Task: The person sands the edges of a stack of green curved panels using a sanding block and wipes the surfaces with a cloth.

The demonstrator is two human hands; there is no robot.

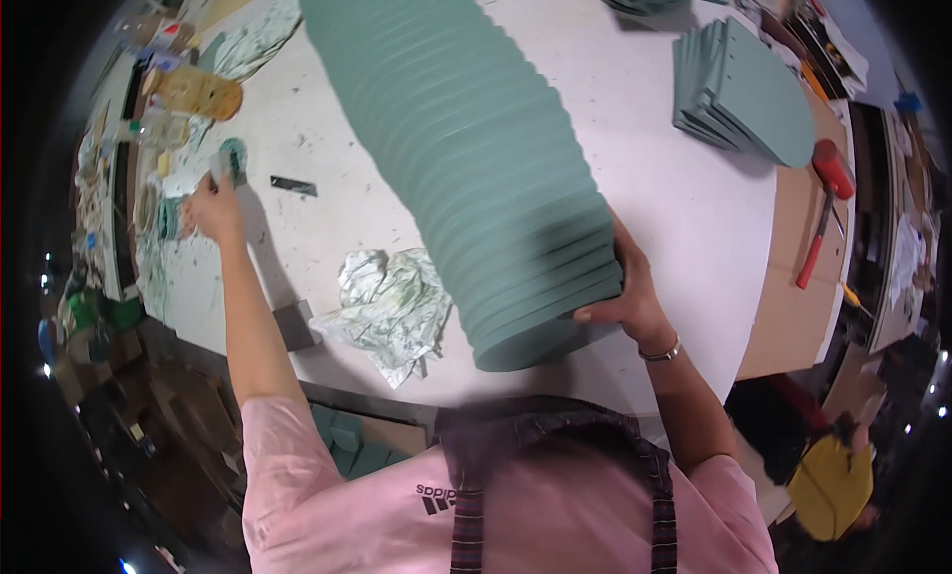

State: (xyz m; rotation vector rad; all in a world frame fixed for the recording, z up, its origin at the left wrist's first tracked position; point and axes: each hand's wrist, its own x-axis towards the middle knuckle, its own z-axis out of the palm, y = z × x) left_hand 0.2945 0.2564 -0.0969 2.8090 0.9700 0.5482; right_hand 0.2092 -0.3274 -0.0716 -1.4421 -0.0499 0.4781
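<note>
Matt green foam sheets stack on a scuffed white tabletop beside crumpled glossy paper.

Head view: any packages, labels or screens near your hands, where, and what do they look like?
No screens visible.
Clear plastic jar: far left of table, on its side, yellowish contents.
Clear bottle: beside the jar, beyond left hand.
Crumpled wrapper: front edge, silvery-green, left of the green stack under right hand.
</note>
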